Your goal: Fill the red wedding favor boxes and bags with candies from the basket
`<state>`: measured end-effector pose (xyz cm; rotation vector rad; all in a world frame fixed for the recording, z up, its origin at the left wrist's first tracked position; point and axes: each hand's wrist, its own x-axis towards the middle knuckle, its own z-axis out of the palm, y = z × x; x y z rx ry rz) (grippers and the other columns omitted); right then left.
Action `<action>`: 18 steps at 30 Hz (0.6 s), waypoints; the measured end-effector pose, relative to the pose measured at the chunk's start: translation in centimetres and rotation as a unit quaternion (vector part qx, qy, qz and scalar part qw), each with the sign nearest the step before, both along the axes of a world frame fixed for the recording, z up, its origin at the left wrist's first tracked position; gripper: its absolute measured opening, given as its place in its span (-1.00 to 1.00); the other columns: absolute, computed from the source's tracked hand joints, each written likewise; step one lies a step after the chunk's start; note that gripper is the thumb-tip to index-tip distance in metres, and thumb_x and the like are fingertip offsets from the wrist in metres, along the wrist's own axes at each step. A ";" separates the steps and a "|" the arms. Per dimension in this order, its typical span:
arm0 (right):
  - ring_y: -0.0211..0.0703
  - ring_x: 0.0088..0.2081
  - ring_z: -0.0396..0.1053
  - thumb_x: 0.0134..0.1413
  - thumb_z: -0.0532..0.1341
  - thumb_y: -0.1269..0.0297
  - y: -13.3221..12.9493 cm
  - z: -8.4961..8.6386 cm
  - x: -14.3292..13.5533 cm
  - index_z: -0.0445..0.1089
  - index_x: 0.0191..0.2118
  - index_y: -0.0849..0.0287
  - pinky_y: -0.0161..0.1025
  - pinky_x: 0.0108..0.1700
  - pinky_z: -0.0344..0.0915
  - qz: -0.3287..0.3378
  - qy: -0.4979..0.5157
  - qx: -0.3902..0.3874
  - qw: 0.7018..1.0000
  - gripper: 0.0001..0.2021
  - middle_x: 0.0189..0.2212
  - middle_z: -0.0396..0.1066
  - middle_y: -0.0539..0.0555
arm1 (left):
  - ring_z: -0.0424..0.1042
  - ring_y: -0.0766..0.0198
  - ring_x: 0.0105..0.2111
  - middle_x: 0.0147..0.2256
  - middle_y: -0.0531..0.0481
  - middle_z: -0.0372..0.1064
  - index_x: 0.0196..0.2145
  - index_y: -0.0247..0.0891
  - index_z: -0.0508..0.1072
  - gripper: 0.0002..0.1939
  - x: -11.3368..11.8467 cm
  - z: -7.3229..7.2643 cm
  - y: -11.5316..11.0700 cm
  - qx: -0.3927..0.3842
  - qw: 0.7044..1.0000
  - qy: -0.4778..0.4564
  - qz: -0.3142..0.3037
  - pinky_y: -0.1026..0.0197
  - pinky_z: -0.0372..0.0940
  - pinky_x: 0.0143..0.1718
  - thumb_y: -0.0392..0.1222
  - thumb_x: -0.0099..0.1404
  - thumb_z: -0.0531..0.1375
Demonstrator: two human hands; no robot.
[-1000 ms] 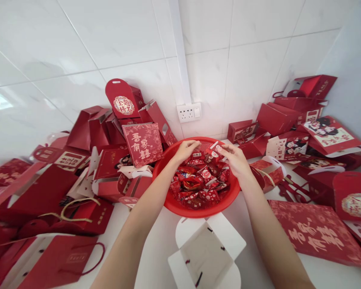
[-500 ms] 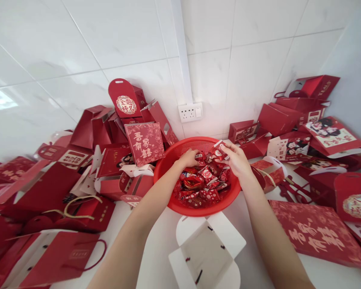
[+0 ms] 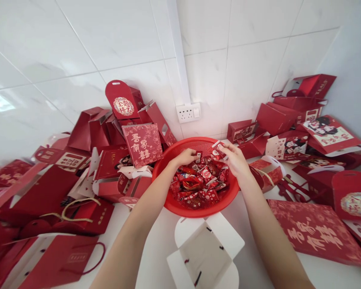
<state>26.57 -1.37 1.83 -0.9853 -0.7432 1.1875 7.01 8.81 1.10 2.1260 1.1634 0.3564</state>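
Shiny red packets lie heaped inside a red basket.

Red boxes flank the basket, apparently open from above.

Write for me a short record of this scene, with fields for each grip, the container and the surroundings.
Left grip: within the red basket, at a small wrapped piece; whether it is held cannot be told
Right grip: holding a red packet over the basket's far right part
Basket contents: many wrapped sweets or snacks
Near side: open box, white inside, flaps spread
Both sides: red gift boxes
Wall behind: white socket
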 end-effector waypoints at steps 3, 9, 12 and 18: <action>-0.23 -0.43 0.49 -0.26 0.52 0.22 0.1 0.0 0.0 0.46 -0.42 0.11 -0.28 -0.37 0.51 -0.003 0.001 0.000 1.000 -0.73 -0.45 0.52 -0.06 | 0.18 0.37 -0.55 -0.57 0.12 0.24 -0.53 -0.26 0.34 -0.70 0.1 0.7 -0.5 -0.018 0.998 -0.058 -0.004 0.30 0.15 -0.46 0.01 0.16 0.22; -0.22 -0.41 0.48 -0.33 0.51 0.26 0.0 0.1 0.1 0.53 -0.40 0.11 -0.29 -0.38 0.48 0.004 -0.002 0.002 1.000 -0.74 -0.41 0.55 -0.04 | 0.12 0.42 -0.59 -0.57 0.13 0.19 -0.50 -0.27 0.33 -0.65 0.3 1.2 -1.0 -0.043 0.991 -0.127 0.008 0.32 0.09 -0.53 0.07 0.15 0.27; -0.21 -0.38 0.48 -0.35 0.50 0.27 0.0 0.0 0.1 0.55 -0.38 0.10 -0.29 -0.38 0.48 0.004 -0.001 0.004 1.000 -0.73 -0.41 0.55 -0.05 | 0.13 0.41 -0.61 -0.59 0.12 0.20 -0.52 -0.27 0.34 -0.73 0.3 1.1 -0.9 -0.044 0.989 -0.135 0.027 0.32 0.09 -0.55 -0.03 0.16 0.23; -0.18 -0.36 0.49 -0.37 0.50 0.23 0.0 -0.1 0.2 0.52 -0.36 0.11 -0.26 -0.34 0.47 0.006 -0.003 0.014 1.000 -0.68 -0.41 0.53 -0.05 | 0.44 0.25 -0.44 -0.48 -0.03 0.49 -0.51 -0.31 0.53 -0.72 0.3 0.8 -0.5 -0.041 0.994 -0.092 0.040 0.25 0.34 -0.32 -0.18 0.19 0.07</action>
